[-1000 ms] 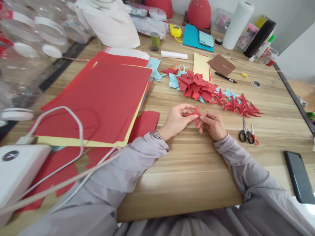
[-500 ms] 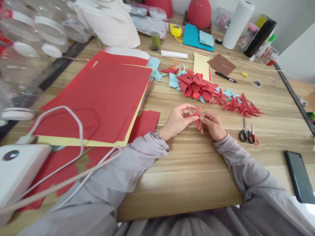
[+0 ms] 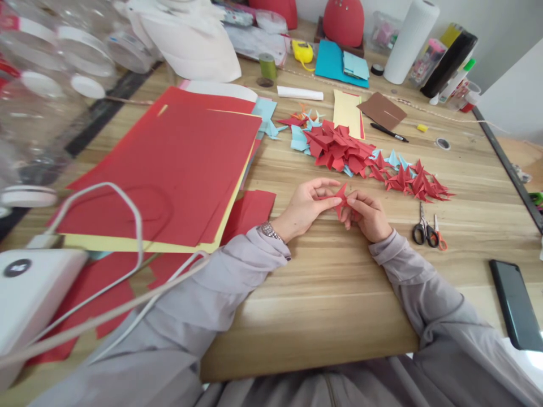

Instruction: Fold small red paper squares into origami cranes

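Note:
A small folded red paper piece [image 3: 338, 197] is held between both hands at the middle of the wooden table [image 3: 331, 294]. My left hand [image 3: 303, 208] pinches its left side with thumb and fingers. My right hand [image 3: 368, 216] pinches its right side, fingers curled in. Just beyond lies a heap of folded red paper shapes [image 3: 339, 148], with a row of red and light blue ones [image 3: 407, 178] trailing to the right.
Large red sheets [image 3: 169, 169] over yellow ones lie at the left. Scissors [image 3: 425, 229] and a dark phone [image 3: 515, 304] lie to the right. A pen [image 3: 388, 133], brown card [image 3: 382, 112], paper roll [image 3: 409, 40] and clutter fill the back. A white device with cable [image 3: 25, 294] sits near left.
The hands and the red paper piece have shifted only slightly; the fingers have worked a little on the fold. Nothing else moved.

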